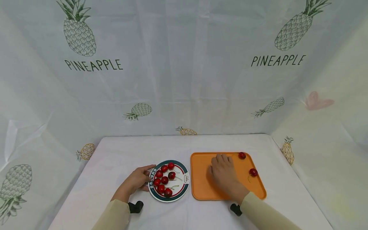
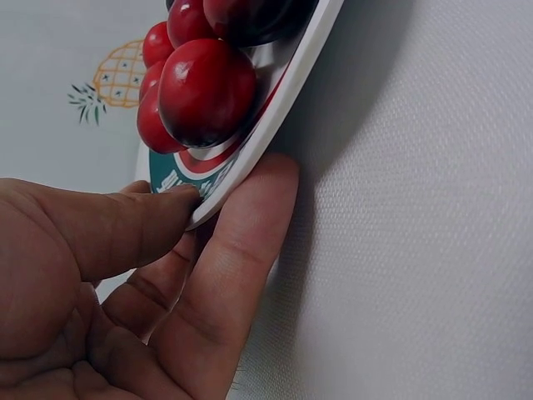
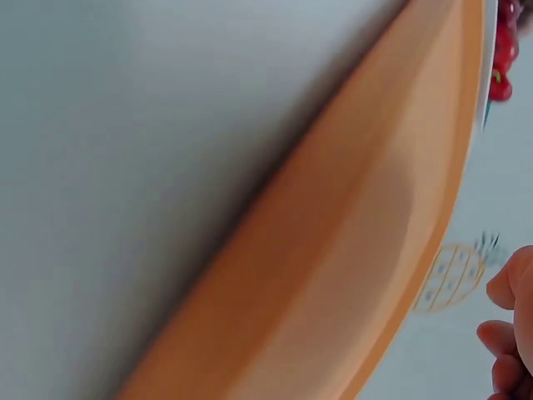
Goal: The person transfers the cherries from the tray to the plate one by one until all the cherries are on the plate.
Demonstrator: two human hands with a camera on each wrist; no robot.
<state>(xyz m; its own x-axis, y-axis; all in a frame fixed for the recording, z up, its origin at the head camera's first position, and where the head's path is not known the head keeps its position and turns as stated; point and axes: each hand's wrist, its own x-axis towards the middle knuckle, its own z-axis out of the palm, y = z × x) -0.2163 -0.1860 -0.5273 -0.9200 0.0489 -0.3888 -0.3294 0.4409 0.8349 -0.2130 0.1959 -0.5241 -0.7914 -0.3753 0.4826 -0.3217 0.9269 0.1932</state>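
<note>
My left hand (image 1: 138, 179) pinches the left rim of a round white plate (image 1: 186, 188) with a green and red border. In the left wrist view, the thumb lies on the rim and fingers (image 2: 250, 217) are beneath it. Several red cherries (image 1: 164, 180), some with stems, lie on the plate. My right hand (image 1: 224, 172) is over the orange tray (image 1: 199, 179), its fingers loosely bent, with nothing seen in them. On the tray's right side are two cherries, one at the far edge (image 1: 242, 155) and one nearer (image 1: 253, 172).
Plate and tray stand side by side on a white-covered table (image 1: 129, 150), a narrow gap between them. Behind the table hangs a pale curtain (image 1: 184, 80) printed with pineapples, which also closes off both sides.
</note>
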